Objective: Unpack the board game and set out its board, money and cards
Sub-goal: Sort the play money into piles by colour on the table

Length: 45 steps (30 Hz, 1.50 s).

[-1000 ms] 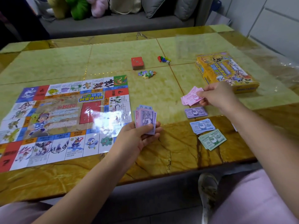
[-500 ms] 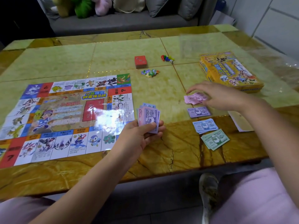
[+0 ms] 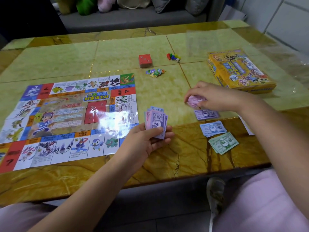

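The paper game board (image 3: 66,121) lies flat on the left of the table. My left hand (image 3: 148,139) holds a fanned stack of purple and pink notes (image 3: 156,122) just right of the board. My right hand (image 3: 210,97) rests over the pink pile (image 3: 192,102), fingers curled on it. Below it lie a purple pile (image 3: 206,114), a blue pile (image 3: 213,128) and a green pile (image 3: 223,142). A red card deck (image 3: 145,60) sits farther back. The yellow game box (image 3: 239,71) stands at the right.
Coloured pawns and a die (image 3: 173,57) lie behind the deck, with small cut-out tokens (image 3: 155,72) in front. Clear plastic wrap (image 3: 202,42) lies at the back right. A white sheet (image 3: 247,126) peeks from under my right arm. A sofa with cushions (image 3: 133,15) stands behind the table.
My right hand has lowered the pink notes from the air onto the table above the purple pile and now covers them. My left hand keeps its stack in place.
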### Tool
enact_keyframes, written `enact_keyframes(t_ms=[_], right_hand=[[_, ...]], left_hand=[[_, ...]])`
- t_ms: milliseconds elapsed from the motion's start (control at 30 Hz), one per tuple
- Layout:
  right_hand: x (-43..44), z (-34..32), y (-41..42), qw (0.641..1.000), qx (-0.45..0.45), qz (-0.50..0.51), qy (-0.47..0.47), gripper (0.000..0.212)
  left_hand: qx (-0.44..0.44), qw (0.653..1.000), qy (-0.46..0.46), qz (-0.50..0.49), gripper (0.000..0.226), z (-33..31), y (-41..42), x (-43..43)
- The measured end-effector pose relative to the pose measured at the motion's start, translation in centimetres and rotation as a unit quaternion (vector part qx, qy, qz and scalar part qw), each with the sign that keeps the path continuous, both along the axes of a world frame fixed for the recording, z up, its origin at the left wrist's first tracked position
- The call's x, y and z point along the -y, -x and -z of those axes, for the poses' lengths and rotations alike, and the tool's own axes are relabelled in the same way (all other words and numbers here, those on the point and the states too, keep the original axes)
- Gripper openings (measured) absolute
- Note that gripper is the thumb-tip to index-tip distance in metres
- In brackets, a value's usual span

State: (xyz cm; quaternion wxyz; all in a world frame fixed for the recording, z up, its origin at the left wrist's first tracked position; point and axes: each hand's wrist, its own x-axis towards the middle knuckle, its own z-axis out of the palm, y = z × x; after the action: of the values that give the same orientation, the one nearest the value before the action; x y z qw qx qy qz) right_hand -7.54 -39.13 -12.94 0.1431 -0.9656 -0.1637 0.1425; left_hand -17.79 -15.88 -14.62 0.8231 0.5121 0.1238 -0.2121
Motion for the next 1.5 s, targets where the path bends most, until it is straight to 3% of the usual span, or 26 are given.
enact_keyframes(t_ms=[333, 533, 933, 1167, 1500], right_hand=[[0.0, 0.2, 0.2, 1.000, 0.013, -0.009, 0.023, 0.038], [-0.1, -0.4, 0.3, 0.999, -0.028, -0.018, -0.001, 0.048], [-0.5, 0.6, -0.1, 0.999, 0.031, -0.042, -0.013, 0.023], [-0.4, 0.4, 0.1, 0.998, 0.038, -0.040, -0.030, 0.019], [-0.7, 0.2, 0.5, 0.999, 0.019, -0.011, -0.036, 0.029]], left_hand=[[0.007, 1.000, 0.006, 0.011, 0.015, -0.4, 0.2, -0.2], [0.009, 1.000, 0.006, 0.014, 0.016, -0.6, 0.1, -0.2], [0.009, 1.000, 0.007, 0.019, 0.014, -0.6, 0.2, -0.2], [-0.024, 0.997, 0.058, 0.037, 0.017, -0.7, 0.0, -0.4], [-0.024, 0.996, 0.073, 0.042, 0.022, -0.9, -0.1, -0.5]])
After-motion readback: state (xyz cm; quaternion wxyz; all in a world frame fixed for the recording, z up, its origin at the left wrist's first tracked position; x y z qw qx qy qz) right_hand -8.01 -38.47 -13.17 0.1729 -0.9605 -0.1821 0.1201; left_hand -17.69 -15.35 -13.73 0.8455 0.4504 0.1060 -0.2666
